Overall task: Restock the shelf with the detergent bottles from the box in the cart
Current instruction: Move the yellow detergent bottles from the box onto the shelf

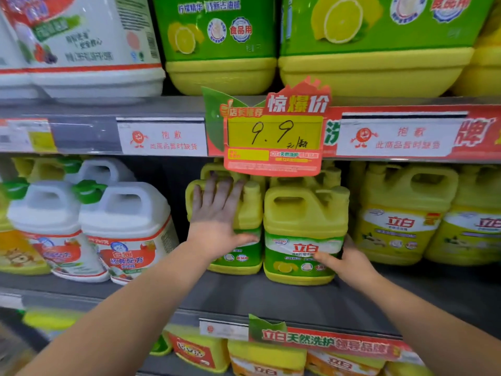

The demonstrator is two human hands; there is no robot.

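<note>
Two yellow detergent bottles with green lemon labels stand side by side on the middle shelf. My left hand lies flat with straight fingers against the front of the left bottle. The right bottle stands slightly nearer the shelf edge. My right hand touches its lower right side, thumb on the label and fingers round the bottle's side. More bottles of the same kind stand behind these two. The box and the cart are out of view.
White bottles with green caps stand to the left, yellow bottles to the right. A 9.9 price sign hangs from the upper shelf edge over the bottle tops. Big bottles fill the shelf above; more stock sits below.
</note>
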